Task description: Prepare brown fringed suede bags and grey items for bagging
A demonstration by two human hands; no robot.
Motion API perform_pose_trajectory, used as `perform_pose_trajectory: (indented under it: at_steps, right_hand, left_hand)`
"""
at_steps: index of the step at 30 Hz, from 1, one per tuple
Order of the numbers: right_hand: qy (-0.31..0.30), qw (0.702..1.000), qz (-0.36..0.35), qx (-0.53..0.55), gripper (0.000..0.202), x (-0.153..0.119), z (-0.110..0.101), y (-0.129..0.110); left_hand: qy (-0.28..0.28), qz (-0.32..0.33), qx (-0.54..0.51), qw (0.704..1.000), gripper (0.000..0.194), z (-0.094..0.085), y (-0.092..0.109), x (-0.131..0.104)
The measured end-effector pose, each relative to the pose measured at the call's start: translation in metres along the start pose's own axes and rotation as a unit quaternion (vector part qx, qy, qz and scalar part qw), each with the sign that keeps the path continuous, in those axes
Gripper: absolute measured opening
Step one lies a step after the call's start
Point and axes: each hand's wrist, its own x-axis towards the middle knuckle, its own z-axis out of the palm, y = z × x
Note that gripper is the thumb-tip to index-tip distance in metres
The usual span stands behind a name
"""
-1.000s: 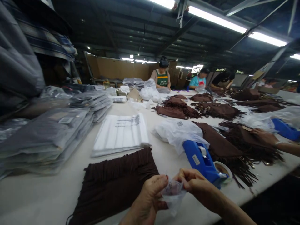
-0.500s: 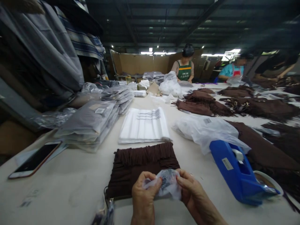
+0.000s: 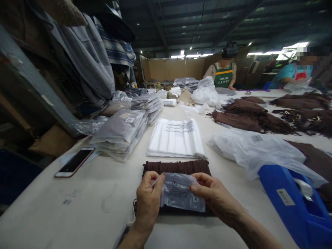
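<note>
A small translucent plastic bag (image 3: 181, 193) with dark printing is stretched flat between my two hands. My left hand (image 3: 148, 197) pinches its left upper edge between thumb and fingers. At the right upper edge, my right hand (image 3: 215, 193) grips it the same way. Under the bag lies a folded dark brown fringed piece (image 3: 178, 167), partly hidden by the bag and my hands. Just beyond sits a stack of white printed plastic bags (image 3: 177, 140).
Left are a phone (image 3: 75, 162) and stacked grey packed items (image 3: 121, 129). Right are a blue tape dispenser (image 3: 293, 204), a crumpled plastic bag (image 3: 255, 143) and brown fringed pieces (image 3: 249, 119). Across the table stands a co-worker in a green apron (image 3: 223, 76), with another person farther right.
The small bag has gone from bunched up to spread flat, with my hands slightly farther apart. The camera view has turned left, so the surroundings appear shifted right.
</note>
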Motion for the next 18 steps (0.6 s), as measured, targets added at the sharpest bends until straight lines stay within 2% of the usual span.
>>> perform_pose_trajectory:
  at_steps: [2,4,6,8,12,14,16,18]
  right_hand:
    - [0.019,0.999,-0.028,-0.027,0.041,0.011,0.000,-0.007]
    - [0.068,0.983,-0.116,-0.125,0.038,0.023,-0.002,-0.008]
    - [0.118,0.935,-0.210,-0.260,0.031,0.036,-0.006,-0.003]
    - [0.155,0.882,-0.269,-0.356,0.027,0.046,-0.010,0.004]
    - [0.185,0.829,-0.308,-0.429,0.032,0.057,-0.015,0.018]
    - [0.185,0.810,-0.318,-0.457,0.033,0.060,-0.016,0.021]
    - [0.183,0.793,-0.326,-0.481,0.034,0.062,-0.018,0.023]
    - [0.184,0.777,-0.331,-0.502,0.033,0.063,-0.021,0.024]
  left_hand:
    - [-0.010,0.053,0.092,0.994,0.022,0.002,-0.004,0.014]
    - [-0.025,0.099,0.205,0.973,0.018,0.008,-0.011,0.025]
    - [-0.040,0.128,0.291,0.947,0.014,0.015,-0.020,0.034]
    - [-0.058,0.146,0.332,0.930,0.012,0.022,-0.029,0.041]
    - [-0.078,0.192,0.403,0.891,0.007,0.028,-0.036,0.045]
    - [-0.066,0.212,0.426,0.877,0.019,0.026,-0.034,0.042]
    - [-0.077,0.300,0.426,0.850,0.035,0.024,-0.034,0.037]
    - [-0.136,0.420,0.406,0.800,0.040,0.026,-0.037,0.031]
